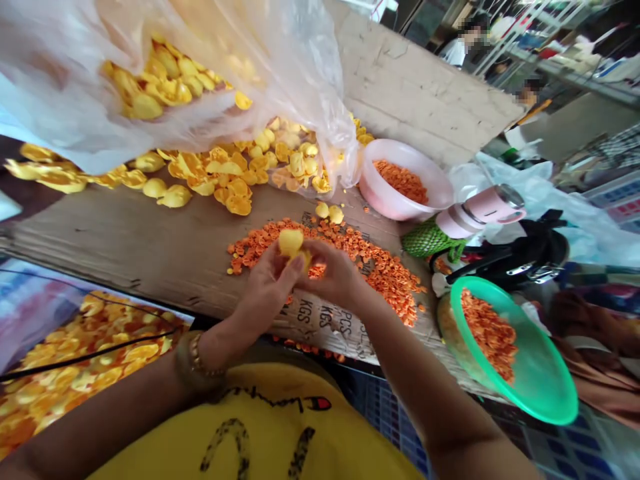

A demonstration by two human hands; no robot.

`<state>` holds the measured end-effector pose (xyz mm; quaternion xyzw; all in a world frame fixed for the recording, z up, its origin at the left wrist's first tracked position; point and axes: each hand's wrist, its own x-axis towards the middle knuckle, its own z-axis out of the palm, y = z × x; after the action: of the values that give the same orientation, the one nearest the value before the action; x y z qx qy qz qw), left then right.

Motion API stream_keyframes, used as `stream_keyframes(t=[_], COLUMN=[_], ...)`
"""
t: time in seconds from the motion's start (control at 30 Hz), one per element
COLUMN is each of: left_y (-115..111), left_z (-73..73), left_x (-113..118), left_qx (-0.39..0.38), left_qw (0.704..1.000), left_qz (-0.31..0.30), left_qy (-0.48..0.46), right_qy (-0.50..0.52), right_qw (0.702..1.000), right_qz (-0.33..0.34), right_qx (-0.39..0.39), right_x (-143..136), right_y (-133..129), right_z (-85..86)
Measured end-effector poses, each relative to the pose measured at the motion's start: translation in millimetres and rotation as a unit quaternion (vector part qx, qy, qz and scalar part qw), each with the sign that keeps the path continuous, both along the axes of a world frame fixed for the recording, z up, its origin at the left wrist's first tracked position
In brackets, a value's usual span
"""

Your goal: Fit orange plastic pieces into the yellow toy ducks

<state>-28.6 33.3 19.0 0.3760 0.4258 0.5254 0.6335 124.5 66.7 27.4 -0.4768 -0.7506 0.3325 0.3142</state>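
Both my hands meet over a spread of small orange pieces (390,273) on printed cardboard (165,247). My left hand (270,280) grips a yellow cup-shaped piece (291,241) between thumb and fingers. Against its right side, my right hand (333,270) has its fingertips closed around the yellow piece too; the exact contact is partly hidden. Just beyond the hands lie two small yellow pieces (330,213). A heap of yellow shells (225,170) spills from a clear plastic bag (290,60) at the back left.
A pink bowl (435,177) of orange pieces stands at the back right, beside a pink tumbler (483,210). Nearer on the right is a green basin (543,373) with orange pieces. More yellow shells (95,353) fill the lower left. People (465,43) are in the background.
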Motion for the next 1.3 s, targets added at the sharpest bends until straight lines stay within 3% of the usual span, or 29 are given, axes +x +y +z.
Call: stream_keyframes(t=[0.03, 0.07, 0.13, 0.2, 0.3, 0.4, 0.5, 0.63, 0.83, 0.97, 1.13, 1.3], left_y=[1.9, 1.8, -3.0, -10.8, -20.7, -24.2, -24.0, -24.2, -25.3, -23.9, -23.1, -24.1], left_z=[-2.7, -5.3, -8.8, -10.4, -11.6, -13.4, -14.6, -17.0, -23.3, -24.2, -24.2, -21.8], left_x=[6.7, 10.7, 11.0, 4.6, -7.1, -12.9, -13.1, -11.7, -7.8, -1.8, 2.3, 2.5], left_qx=[-0.016, -0.039, -0.095, -0.144, -0.199, -0.266, -0.325, -0.341, -0.342, -0.346, -0.342, -0.353], left_qw=[0.999, 0.997, 0.992, 0.987, 0.977, 0.955, 0.929, 0.918, 0.913, 0.914, 0.921, 0.923], left_qz=[0.020, 0.036, 0.052, 0.040, -0.014, -0.060, -0.079, -0.091, -0.105, -0.101, -0.095, -0.085], left_qy=[-0.029, -0.048, -0.061, -0.063, -0.069, -0.114, -0.157, -0.183, -0.194, -0.187, -0.163, -0.131], right_qy=[0.026, 0.056, 0.059, -0.014, -0.082, -0.099, -0.104, -0.081, 0.112, 0.051, -0.015, -0.094], right_qw=[0.999, 0.998, 0.994, 0.986, 0.981, 0.980, 0.980, 0.981, 0.982, 0.992, 0.990, 0.989], right_qz=[0.030, 0.012, -0.090, -0.161, -0.167, -0.162, -0.159, -0.168, -0.152, -0.111, -0.076, -0.030], right_qx=[-0.016, -0.024, 0.003, 0.039, 0.056, 0.062, 0.059, 0.046, -0.018, 0.038, 0.116, 0.114], right_x=[5.7, 13.3, 31.5, 47.0, 54.0, 48.1, 44.3, 41.2, 10.4, -5.3, -6.1, -6.4], right_y=[-16.2, -28.5, -41.9, -44.5, -40.4, -35.2, -31.8, -39.8, -88.6, -107.5, -109.2, -110.2], right_z=[-1.5, -6.2, -24.1, -48.1, -78.8, -90.7, -87.0, -68.0, -29.9, -23.5, -24.9, -17.0])
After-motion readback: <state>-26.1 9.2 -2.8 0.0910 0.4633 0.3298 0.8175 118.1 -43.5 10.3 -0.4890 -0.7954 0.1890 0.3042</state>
